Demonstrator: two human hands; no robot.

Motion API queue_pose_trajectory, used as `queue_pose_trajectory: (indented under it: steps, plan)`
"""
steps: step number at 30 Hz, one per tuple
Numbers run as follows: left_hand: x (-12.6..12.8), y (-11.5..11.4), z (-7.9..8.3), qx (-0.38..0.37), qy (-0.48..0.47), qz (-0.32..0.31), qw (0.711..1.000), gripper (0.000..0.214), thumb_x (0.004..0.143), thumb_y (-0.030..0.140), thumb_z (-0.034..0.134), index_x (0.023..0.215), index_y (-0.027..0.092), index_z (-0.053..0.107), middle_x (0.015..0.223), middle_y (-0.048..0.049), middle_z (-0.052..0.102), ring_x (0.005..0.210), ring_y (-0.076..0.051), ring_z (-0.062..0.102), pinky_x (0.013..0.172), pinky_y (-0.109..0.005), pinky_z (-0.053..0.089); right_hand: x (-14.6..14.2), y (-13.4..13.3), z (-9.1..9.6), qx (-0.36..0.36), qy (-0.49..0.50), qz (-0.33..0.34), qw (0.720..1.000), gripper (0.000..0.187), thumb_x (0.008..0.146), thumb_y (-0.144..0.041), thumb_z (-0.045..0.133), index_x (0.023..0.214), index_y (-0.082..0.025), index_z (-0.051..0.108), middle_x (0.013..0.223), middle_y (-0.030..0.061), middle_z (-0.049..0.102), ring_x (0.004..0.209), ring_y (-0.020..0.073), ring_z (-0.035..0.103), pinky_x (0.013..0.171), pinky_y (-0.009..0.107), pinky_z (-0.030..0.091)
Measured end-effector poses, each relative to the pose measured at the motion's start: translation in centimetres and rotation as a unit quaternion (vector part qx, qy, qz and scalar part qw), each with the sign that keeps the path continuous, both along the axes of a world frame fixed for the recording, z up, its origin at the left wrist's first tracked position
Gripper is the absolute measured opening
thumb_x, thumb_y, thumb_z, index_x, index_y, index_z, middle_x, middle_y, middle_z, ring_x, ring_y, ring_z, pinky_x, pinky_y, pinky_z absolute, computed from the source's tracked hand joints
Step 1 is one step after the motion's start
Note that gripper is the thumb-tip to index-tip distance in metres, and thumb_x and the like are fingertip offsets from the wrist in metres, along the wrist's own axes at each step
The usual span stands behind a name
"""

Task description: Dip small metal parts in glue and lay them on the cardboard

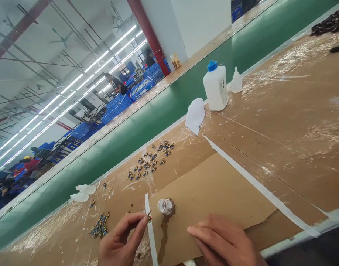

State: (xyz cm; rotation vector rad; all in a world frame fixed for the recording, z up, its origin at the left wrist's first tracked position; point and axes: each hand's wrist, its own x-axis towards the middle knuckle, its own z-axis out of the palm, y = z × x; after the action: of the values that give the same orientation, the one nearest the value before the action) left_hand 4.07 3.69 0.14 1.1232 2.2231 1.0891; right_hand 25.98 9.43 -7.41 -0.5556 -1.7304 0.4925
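Pinching a tiny figure part (149, 216) at our left hand's (120, 240) fingertips, just beside the small glue pot (166, 207), while our right hand (225, 242) lies flat and empty on the cardboard (219, 192), we judge it featherlight, stiff, easily dropped, best gripped by its sides.

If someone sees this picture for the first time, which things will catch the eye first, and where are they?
The long green conveyor belt runs diagonally beside the brown worktable. Near the bottom edge, the left hand pinches a tiny part beside a small glue cap, while the right hand lies flat on the cardboard sheet. A white bottle with a blue cap stands at the table's far edge, and small parts lie scattered near the belt.
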Motion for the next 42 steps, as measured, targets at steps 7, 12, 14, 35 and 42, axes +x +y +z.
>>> queue_pose_trajectory:
  steps: [7, 12, 14, 35, 42]
  plan:
    - [-0.4, 2.3, 0.1, -0.078, 0.108, -0.073, 0.988, 0.036, 0.064, 0.055, 0.071, 0.079, 0.022, 0.074, 0.081, -0.0039, 0.073, 0.076, -0.019, 0.066, 0.070, -0.022, 0.053, 0.1, 0.1, -0.3, -0.031, 0.017, 0.027, 0.999, 0.023, 0.085, -0.002, 0.049, 0.100, -0.014, 0.062, 0.074, 0.0045, 0.066, 0.067, 0.0118, 0.061, 0.065, 0.023, 0.052]
    - [-0.3, 3.0, 0.0, -0.083, 0.127, -0.080, 0.985, 0.035, 0.064, 0.055, 0.071, 0.078, 0.022, 0.074, 0.079, -0.0029, 0.072, 0.075, -0.019, 0.066, 0.068, -0.022, 0.052, -0.1, 0.2, -0.2, -0.033, 0.027, 0.022, 0.999, 0.022, 0.084, -0.001, 0.049, 0.096, -0.014, 0.062, 0.071, 0.0035, 0.065, 0.064, 0.0112, 0.059, 0.062, 0.022, 0.050]
    - [-0.5, 3.1, -0.2, -0.088, 0.129, -0.079, 0.985, 0.035, 0.064, 0.055, 0.071, 0.078, 0.023, 0.074, 0.081, -0.0027, 0.073, 0.076, -0.019, 0.066, 0.068, -0.022, 0.051, -0.5, 0.2, -0.5, -0.026, 0.037, 0.016, 0.999, 0.020, 0.084, -0.003, 0.049, 0.095, -0.014, 0.062, 0.069, 0.0032, 0.064, 0.063, 0.0110, 0.058, 0.060, 0.022, 0.049]
    - [0.1, 3.7, 0.3, -0.120, 0.177, -0.116, 0.970, 0.030, 0.067, 0.053, 0.068, 0.075, 0.025, 0.073, 0.077, -0.0007, 0.072, 0.074, -0.019, 0.065, 0.067, -0.023, 0.050, -1.0, 0.2, -1.1, -0.016, 0.071, 0.000, 0.997, 0.021, 0.086, -0.007, 0.045, 0.097, -0.016, 0.061, 0.067, 0.0023, 0.062, 0.058, 0.0107, 0.057, 0.056, 0.021, 0.047]
    - [-0.3, 1.3, 1.4, -0.077, 0.167, -0.037, 0.982, 0.038, 0.060, 0.057, 0.073, 0.078, 0.023, 0.074, 0.083, -0.0022, 0.073, 0.081, -0.021, 0.066, 0.073, -0.023, 0.052, 0.4, 0.1, -0.1, -0.041, 0.035, 0.036, 0.998, 0.026, 0.083, -0.001, 0.049, 0.102, -0.014, 0.061, 0.076, 0.0046, 0.067, 0.067, 0.0120, 0.061, 0.064, 0.023, 0.052]
